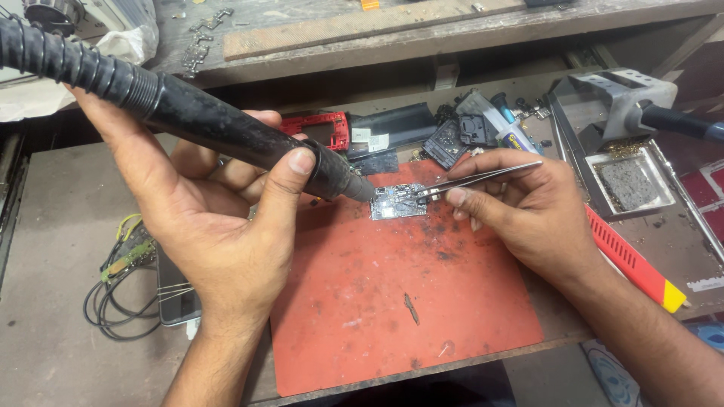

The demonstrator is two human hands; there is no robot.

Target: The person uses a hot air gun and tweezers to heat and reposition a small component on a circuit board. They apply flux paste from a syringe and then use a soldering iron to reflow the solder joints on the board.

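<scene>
The left hand grips the hot-air wand, its nozzle at the circuit board, where the right hand's fingers pinch tweezers; rework appears mid-way, board unfinished.

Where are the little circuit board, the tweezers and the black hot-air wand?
circuit board (394, 205), head view, on its bare left half.
tweezers (490, 175), head view, midway along the metal arms.
hot-air wand (219, 124), head view, on the black handle the left hand grips.
</scene>
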